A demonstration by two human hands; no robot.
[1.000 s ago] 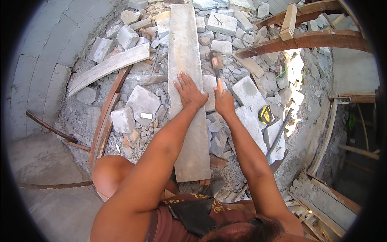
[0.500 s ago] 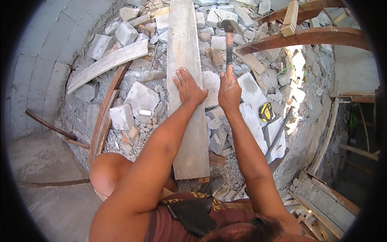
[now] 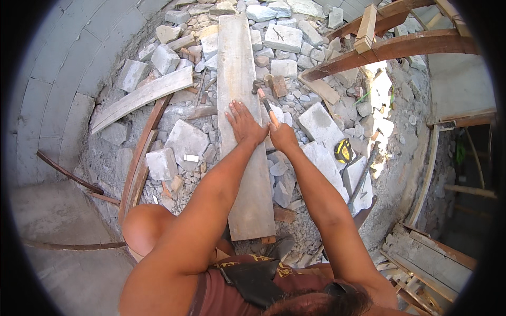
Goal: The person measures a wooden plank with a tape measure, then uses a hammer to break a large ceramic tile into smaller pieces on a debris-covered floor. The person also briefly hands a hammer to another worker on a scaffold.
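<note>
A long grey wooden plank (image 3: 235,55) lies lengthwise in front of me over broken blocks and rubble. My left hand (image 3: 245,124) rests flat on its middle, fingers spread. My right hand (image 3: 283,136), just off the plank's right edge, is wrapped round the handle of a hammer (image 3: 268,108). The hammer's dark head is low at the plank's right edge, a little beyond my left fingertips. Whether the head touches the wood I cannot tell.
A yellow and black tape measure (image 3: 343,151) lies on a block to the right, near a dark metal bar (image 3: 363,179). A pale board (image 3: 143,100) and brown timber (image 3: 142,152) lie left. Curved-looking brown beams (image 3: 395,51) stand at upper right, and a block wall (image 3: 68,73) rises left.
The hammer has swung down and to the left, from raised upright to the plank's right edge. My right hand came down with it, while my left hand stays flat on the plank.
</note>
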